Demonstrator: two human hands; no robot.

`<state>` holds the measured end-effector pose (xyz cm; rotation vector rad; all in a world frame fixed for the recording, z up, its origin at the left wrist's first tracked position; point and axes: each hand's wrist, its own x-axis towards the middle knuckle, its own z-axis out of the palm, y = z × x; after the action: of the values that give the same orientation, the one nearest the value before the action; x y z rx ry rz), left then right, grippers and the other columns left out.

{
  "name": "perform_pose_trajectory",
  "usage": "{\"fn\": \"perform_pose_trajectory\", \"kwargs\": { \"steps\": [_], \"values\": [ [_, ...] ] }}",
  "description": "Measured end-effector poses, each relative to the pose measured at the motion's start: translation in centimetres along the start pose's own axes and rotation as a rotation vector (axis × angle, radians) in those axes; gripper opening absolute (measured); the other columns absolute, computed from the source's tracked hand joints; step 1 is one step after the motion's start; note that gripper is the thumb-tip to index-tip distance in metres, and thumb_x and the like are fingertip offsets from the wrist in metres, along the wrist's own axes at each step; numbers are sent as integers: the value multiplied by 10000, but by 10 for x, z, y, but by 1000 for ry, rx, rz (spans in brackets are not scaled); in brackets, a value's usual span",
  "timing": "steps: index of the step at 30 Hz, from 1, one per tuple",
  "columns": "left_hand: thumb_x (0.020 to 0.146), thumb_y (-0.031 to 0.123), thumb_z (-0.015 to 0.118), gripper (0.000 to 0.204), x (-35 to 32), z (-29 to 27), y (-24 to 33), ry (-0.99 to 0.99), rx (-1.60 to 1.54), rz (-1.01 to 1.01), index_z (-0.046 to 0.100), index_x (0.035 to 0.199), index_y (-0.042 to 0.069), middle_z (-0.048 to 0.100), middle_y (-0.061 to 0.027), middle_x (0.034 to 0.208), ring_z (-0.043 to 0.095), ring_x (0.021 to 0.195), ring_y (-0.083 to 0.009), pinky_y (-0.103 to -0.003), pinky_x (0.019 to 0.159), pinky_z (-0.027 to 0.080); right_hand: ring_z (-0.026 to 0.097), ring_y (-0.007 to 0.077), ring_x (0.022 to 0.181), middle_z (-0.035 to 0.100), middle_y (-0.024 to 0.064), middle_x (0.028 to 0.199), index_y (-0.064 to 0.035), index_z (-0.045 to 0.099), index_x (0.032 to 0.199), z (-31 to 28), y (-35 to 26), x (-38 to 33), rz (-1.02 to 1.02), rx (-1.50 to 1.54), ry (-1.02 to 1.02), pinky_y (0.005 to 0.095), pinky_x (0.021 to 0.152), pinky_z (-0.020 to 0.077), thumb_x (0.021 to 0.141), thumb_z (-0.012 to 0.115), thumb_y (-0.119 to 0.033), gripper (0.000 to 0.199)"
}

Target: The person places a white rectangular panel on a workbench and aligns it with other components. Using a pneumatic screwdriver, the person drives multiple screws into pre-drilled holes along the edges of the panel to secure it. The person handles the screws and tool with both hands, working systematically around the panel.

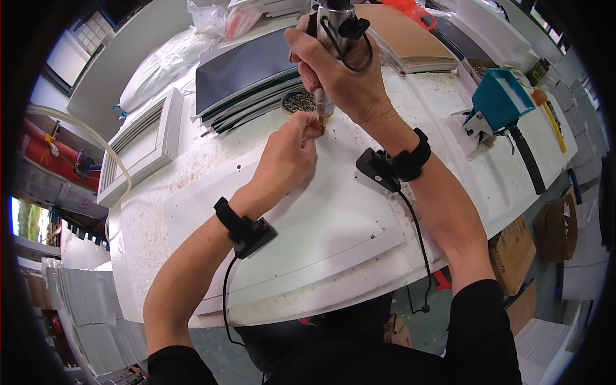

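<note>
Two black sleeves (pixel 482 324) lie nearest the camera at the lower edge. The forearms extend from them over a white panel (pixel 327 221), which rests on a white worktable (pixel 142 250).

The right hand (pixel 346 80) grips a driver (pixel 326 102), fingers wrapped around its body, nose pointing down toward the panel's far edge. The left hand (pixel 282 160) rests low beside it, thumb and fingertips drawn in at the driver's nose. Whether they are closed on a fastener or only touch the nose cannot be told.

The step in hand appears to be driving a fastener. For a good result:
1. Hold the driver square to the panel.
2. Seat the bit fully before applying power.
3. Steady the start with the left fingertips, then withdraw them from the bit.
4. Press evenly; stop when the head sits flush.

Count:
- Driver: one.
- White panel under the hands: one.
- Bowl of screws (pixel 299 101), just beyond the left fingertips: one; screws too many to count.
- Louvred frame (pixel 142 144), left: one.
- Teal hopper-shaped tool (pixel 500 99), right: one.
- Wristbands (pixel 410 160): two, one per arm.
</note>
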<state>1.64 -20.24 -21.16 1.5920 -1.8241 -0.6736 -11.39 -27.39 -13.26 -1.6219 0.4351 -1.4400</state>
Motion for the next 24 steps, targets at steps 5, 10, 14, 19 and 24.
{"fn": "perform_pose_trajectory", "kwargs": {
  "steps": [5,10,14,19,24],
  "values": [
    [924,38,590,362,-22,-7,6,-36,451,258,611,1278,-36,663,-203,1251,622,1155,-336,-399,1027,489,538,41,549,612,2,718,-77,652,952,0,0,0,31,100,-19,232,489,438,952,726,-243,182],
    [906,45,612,318,-22,-6,5,-45,474,305,667,1206,-46,652,-179,1203,587,1096,-345,-418,992,482,519,34,546,602,-20,699,-82,649,904,1,6,1,-1,29,-62,228,495,426,960,718,-251,191],
    [907,33,617,306,-22,-7,13,-112,571,283,675,1198,-41,664,-163,1158,613,1036,-354,-414,938,513,511,36,543,583,-34,667,-88,646,878,0,7,1,11,-6,-88,228,502,421,966,711,-258,203],
    [909,27,627,330,-34,0,9,-35,564,392,653,1230,-43,661,-175,1162,652,1031,-361,-419,901,542,473,40,527,530,-42,603,-100,588,785,-1,6,2,25,-45,-150,239,488,375,977,696,-252,268],
    [885,18,632,389,-37,0,8,-50,604,418,623,1270,-40,643,-196,1219,636,1150,-372,-423,966,520,430,41,514,490,-47,579,-109,513,719,0,3,-1,41,-18,-178,249,479,330,973,692,-242,337]
  ]
}}
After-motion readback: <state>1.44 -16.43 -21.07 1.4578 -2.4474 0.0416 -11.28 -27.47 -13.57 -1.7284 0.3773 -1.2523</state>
